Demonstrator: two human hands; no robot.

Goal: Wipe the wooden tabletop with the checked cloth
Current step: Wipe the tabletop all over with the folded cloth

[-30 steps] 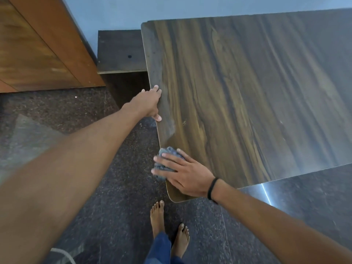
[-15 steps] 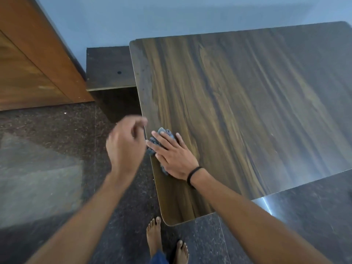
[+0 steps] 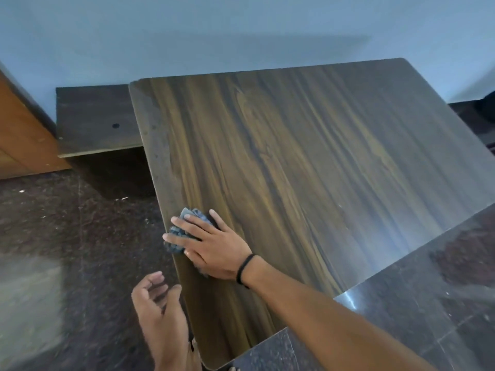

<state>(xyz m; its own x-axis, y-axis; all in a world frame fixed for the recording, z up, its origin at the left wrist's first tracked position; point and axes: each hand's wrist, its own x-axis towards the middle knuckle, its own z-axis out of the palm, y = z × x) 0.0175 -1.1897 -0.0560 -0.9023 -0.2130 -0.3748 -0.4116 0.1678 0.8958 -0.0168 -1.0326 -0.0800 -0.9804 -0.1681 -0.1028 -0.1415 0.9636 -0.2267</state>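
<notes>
One wide-angle camera, worn on the head, looked forward and steeply down at the counter [image 3: 308,170] from close above its near left corner. The floor [image 3: 80,236] filled the left, the wall [image 3: 241,36] the top edge.

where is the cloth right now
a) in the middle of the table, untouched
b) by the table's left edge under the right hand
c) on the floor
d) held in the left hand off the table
b: the right hand presses the cloth flat on the table beside its left edge, and the left hand holds nothing.
</notes>
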